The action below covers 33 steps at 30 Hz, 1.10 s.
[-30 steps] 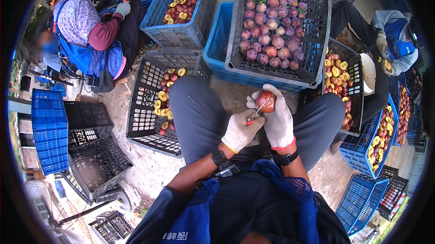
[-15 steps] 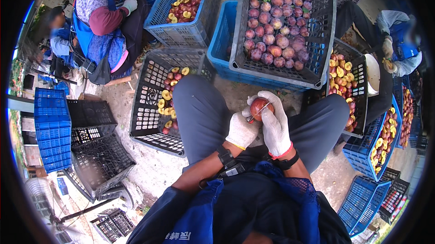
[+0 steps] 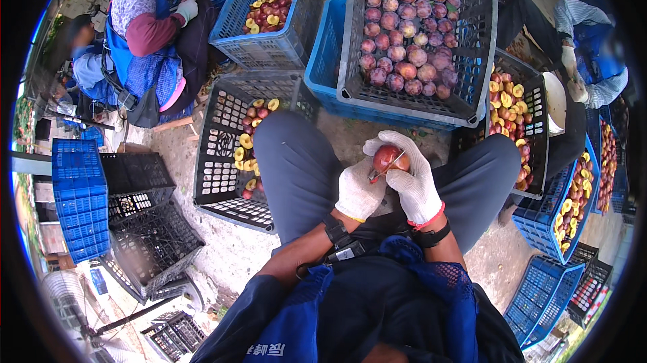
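Change: a second ago the fruit sat low between the gloves with the blade poking in from the left; now the fruit is raised a little, and the blade lies across its face. The co-worker at upper left has slid further toward the rim of the view.
Left hand (image 3: 357,191): white knit glove, clenched round a small knife (image 3: 384,169), thumb side up, touching the fruit's lower left.
Right hand (image 3: 414,178): white glove with a red cuff, fingers wrapped over the top and right side of the peach (image 3: 389,158), grasping it firmly.
Peach: red-skinned, held above the lap between both gloves, over the gap between the two knees.
Lap: grey trousers, knees spread; bare ground shows between them just under the hands.
Left side: black crate (image 3: 229,161) with a few cut yellow halves touches the left knee.
Right side: black crate (image 3: 532,127) of halves sits against the right knee, blue crates (image 3: 573,208) beyond it.
Ahead: large black crate of whole peaches (image 3: 418,33) rests tilted on a blue crate (image 3: 323,67), near the knees.
Open room: a strip of dirt in front of the knees; bare ground to the far left beside stacked empty crates (image 3: 101,208).
Far: co-worker in a blue apron (image 3: 145,40) by another blue crate of halves (image 3: 269,13).
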Available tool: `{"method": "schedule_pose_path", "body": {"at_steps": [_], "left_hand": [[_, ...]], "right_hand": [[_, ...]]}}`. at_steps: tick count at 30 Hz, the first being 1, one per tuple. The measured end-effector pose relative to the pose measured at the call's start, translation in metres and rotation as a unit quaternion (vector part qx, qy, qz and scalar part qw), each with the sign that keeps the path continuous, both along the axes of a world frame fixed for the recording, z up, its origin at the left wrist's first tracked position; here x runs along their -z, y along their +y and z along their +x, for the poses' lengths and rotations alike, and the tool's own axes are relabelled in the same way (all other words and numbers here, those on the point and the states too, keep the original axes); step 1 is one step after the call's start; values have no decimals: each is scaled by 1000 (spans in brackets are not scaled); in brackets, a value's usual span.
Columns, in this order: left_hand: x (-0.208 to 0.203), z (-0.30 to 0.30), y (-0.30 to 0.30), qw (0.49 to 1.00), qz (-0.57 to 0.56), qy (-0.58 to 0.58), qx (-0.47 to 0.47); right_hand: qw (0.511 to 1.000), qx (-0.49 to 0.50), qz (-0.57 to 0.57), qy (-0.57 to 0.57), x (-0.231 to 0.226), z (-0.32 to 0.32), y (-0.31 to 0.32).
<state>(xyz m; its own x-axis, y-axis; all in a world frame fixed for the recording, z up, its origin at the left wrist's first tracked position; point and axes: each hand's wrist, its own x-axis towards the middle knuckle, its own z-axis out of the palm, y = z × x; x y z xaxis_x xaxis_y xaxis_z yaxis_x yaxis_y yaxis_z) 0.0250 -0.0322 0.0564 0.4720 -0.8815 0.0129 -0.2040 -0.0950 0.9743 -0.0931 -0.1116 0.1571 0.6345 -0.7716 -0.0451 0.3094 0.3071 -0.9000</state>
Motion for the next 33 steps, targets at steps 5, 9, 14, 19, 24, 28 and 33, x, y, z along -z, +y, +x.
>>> {"method": "schedule_pose_path", "body": {"at_steps": [5, 9, 14, 19, 24, 28, 33], "left_hand": [[-1, 1, 3, 999, -49, 22, -3], [15, 6, 5, 998, -31, 44, -11], [-2, 9, -1, 998, 67, -15, -4], [-28, 12, -5, 967, 159, -192, 59], [-13, 10, -5, 932, 220, -266, 111], [-34, 5, -14, 917, 263, -268, 137], [-28, 5, -14, 912, 289, -239, 166]], "right_hand": [[993, -64, -33, 88, 10, 1, -3], [932, 14, -289, 219, 5, 4, -3], [882, 55, -334, 327, 10, 3, -6], [867, 65, -347, 351, 13, -11, -17], [816, 44, -423, 393, 7, -25, -28], [721, 51, -535, 437, 12, -31, -41], [640, 77, -596, 479, 15, -44, -61]]}}
